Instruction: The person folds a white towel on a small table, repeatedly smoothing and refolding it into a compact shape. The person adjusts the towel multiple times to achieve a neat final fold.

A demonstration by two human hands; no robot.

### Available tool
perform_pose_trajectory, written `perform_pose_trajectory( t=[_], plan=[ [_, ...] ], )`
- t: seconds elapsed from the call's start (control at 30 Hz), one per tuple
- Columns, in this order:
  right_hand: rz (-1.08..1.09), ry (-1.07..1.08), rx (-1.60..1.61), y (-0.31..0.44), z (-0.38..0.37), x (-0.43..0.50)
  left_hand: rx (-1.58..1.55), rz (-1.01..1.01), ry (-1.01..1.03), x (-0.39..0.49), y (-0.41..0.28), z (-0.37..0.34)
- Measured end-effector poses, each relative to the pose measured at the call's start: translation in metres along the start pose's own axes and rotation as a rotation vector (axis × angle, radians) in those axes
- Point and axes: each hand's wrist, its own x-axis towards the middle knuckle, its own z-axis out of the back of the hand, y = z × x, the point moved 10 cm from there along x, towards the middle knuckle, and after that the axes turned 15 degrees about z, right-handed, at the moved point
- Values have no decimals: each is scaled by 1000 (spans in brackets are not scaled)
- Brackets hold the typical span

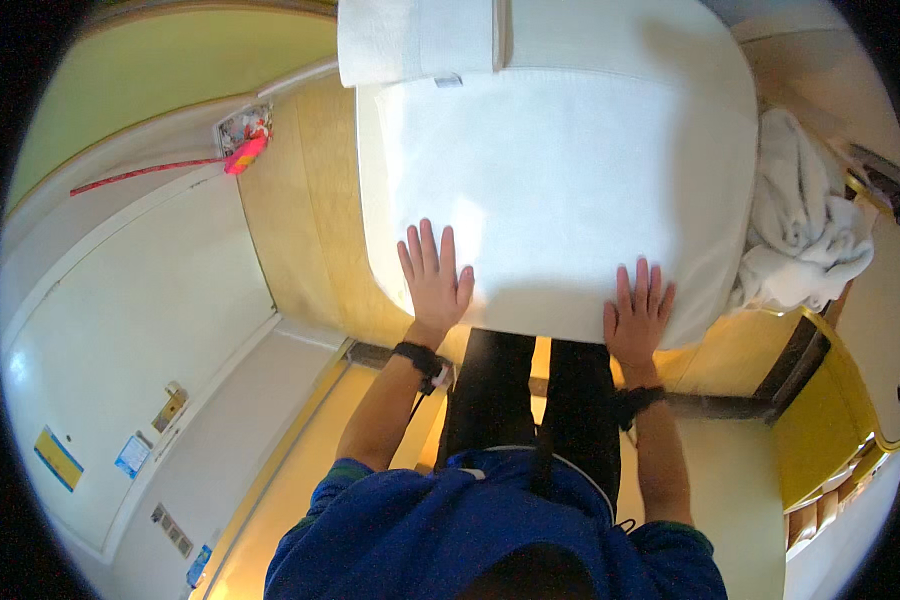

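A white fitted sheet or cover (540,180) lies smooth over a padded surface with rounded corners, perhaps a bed or massage table. My left hand (436,289) rests palm down near its front left corner, fingers spread, holding nothing. Toward the front right, my right hand (637,311) is also palm down with its fingers apart, partly in shade. Both wrists wear black bands. A folded white cloth (420,37) lies at the far left end of the surface, with a small tag (448,81) at its edge.
A crumpled white towel (802,217) lies right of the surface, above a yellow-edged piece of furniture (832,405). At left are a white door (142,300) and a pink object (246,154) with a long red stick. Wooden flooring (307,210) borders the surface.
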Motion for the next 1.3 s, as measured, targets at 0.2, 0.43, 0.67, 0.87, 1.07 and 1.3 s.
perform_pose_trajectory(
  t=[0.2,0.43,0.67,0.87,1.07,1.3],
  plan=[
    [-99,0,-18,-2,-3,-19,-61,-156,18,64,-98,1],
    [-47,-76,-23,-2,2,-20,-36,-32,-175,157,-27,21],
    [-75,-101,3,-1,9,-17,131,62,-122,174,-8,30],
    [-64,-77,3,-2,8,-18,-12,-141,67,95,-141,-7],
    [-64,-49,-41,-3,3,-18,-72,-127,274,-40,-140,-48],
    [-35,-72,-79,-2,7,-16,0,44,-35,-33,32,-12]
  ],
)
